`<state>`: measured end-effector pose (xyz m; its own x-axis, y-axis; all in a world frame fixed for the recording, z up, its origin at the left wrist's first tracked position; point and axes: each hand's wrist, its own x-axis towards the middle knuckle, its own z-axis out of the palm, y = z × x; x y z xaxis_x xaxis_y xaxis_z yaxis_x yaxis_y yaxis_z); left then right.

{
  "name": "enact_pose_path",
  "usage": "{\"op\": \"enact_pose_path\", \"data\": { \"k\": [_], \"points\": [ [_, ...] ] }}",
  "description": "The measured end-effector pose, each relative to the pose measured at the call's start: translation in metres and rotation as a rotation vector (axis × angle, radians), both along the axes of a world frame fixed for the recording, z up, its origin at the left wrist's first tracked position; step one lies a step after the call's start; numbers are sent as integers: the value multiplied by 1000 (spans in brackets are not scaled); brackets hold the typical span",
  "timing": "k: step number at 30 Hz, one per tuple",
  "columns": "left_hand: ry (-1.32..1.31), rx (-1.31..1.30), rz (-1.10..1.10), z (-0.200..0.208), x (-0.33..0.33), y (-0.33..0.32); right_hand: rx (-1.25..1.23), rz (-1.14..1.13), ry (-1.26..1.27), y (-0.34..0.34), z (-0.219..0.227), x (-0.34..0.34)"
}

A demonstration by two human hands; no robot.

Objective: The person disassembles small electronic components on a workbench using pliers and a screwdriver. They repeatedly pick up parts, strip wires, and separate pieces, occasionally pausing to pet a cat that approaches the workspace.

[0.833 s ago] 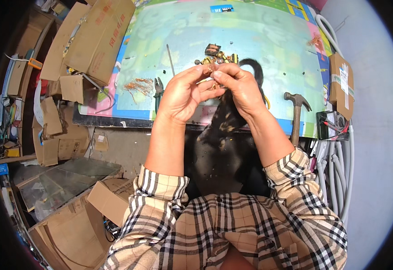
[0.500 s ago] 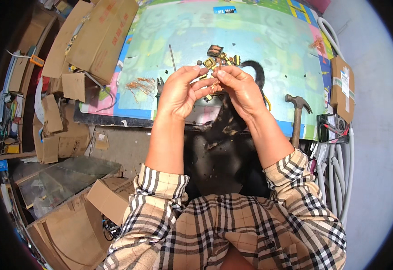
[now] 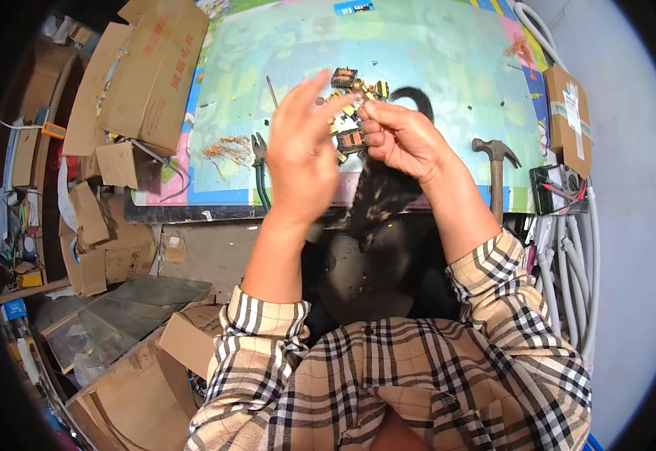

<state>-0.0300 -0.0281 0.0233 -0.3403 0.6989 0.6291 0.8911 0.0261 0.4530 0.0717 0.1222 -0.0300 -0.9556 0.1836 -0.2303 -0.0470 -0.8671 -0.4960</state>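
Note:
My left hand (image 3: 301, 154) is raised over the work table, its fingers stretched out, apart and smeared by motion, with nothing visible in them. My right hand (image 3: 405, 139) is closed in a pinch beside it; what the fingertips hold is too small to make out. Just beyond the fingers lies a cluster of small transformers with yellow-wrapped cores; a black one with a copper winding (image 3: 344, 77) is at its far end, and another copper-wound transformer (image 3: 351, 140) shows between my hands. Green-handled pliers (image 3: 259, 169) lie left of my left hand, partly behind its wrist.
A black-and-tan cat (image 3: 382, 197) stretches from the table edge under my right wrist, tail curled on the table. A hammer (image 3: 497, 173) lies right, beside a multimeter (image 3: 571, 179). Copper wire scraps (image 3: 226, 149) lie left, near a large cardboard box (image 3: 151, 79).
My left hand has come away from my right, up and to the left, its fingers opening. My right hand keeps its pinch. The view has shifted slightly.

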Motion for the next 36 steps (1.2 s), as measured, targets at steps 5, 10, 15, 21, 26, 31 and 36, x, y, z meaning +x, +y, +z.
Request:
{"op": "enact_pose_path", "data": {
  "k": [5, 10, 15, 21, 26, 31, 36],
  "points": [
    [431, -324, -57, 7, 27, -4, 170, 310, -114, -7, 18, 9],
    [264, -534, -57, 3, 36, -21, 530, 465, -160, -7, 9, 13],
    [165, -613, -136, 6, 32, -36, 528, 640, -14, -4, 4, 20],
    [-1353, -537, -157, -1, 4, -33, 894, 344, 62, -12, 16, 15],
    [-2043, -116, -447, -14, -10, -33, 1325, -177, 71, -24, 12, 5],
    [-1655, 61, -227, -17, -3, -16, 1702, -428, 80, -38, 8, 2],
    [-959, 20, 30, -16, 15, -5, 1528, -239, -46, -31, 18, 11]
  ]
}}
